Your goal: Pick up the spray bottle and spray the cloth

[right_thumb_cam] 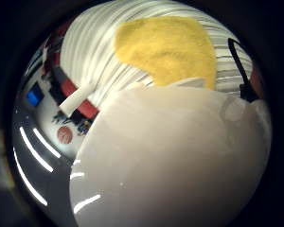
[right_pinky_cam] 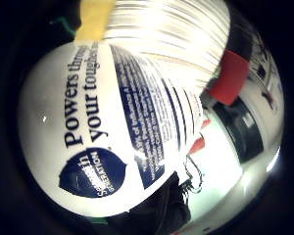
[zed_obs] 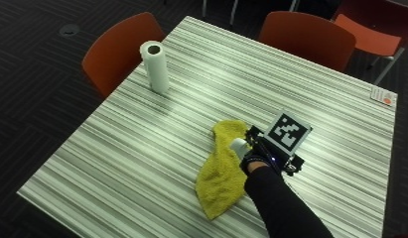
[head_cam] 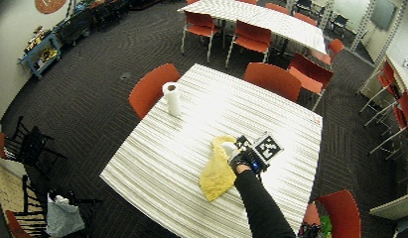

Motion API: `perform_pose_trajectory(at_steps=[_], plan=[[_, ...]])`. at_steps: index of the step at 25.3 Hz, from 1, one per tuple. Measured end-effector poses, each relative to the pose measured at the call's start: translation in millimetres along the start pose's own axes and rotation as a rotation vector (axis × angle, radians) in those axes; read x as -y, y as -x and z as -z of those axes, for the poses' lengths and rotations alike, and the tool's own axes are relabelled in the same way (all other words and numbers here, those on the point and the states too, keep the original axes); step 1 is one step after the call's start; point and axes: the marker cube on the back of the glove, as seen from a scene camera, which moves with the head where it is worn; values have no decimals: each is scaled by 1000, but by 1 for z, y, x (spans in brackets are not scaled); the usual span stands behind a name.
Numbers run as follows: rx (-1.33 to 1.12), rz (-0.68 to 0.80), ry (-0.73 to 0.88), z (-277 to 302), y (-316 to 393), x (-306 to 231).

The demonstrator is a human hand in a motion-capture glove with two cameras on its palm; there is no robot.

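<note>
I see my gloved hand (zed_obs: 256, 157) wrapped around the white plastic spray bottle (zed_obs: 239, 146) beside the crumpled yellow cloth (zed_obs: 221, 174) on the striped table (zed_obs: 151, 129). Bottle's pointing direction unclear.

Bright overhead light glares off the striped table (zed_obs: 190, 89), while both palm views blur and darken toward their edges

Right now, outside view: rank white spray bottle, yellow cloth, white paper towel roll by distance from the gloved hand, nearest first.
1. White spray bottle: at the gloved right hand, against its palm.
2. Yellow cloth: on the striped table, just beside the hand.
3. White paper towel roll: upright near the far table edge.
</note>
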Motion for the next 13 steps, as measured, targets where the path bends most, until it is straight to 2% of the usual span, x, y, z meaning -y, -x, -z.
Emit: perform_pose_trajectory(at_steps=[6, 13], plan=[[-252, -148, -54, -15, -17, 12], [-270, -145, -67, -23, -22, 12]])
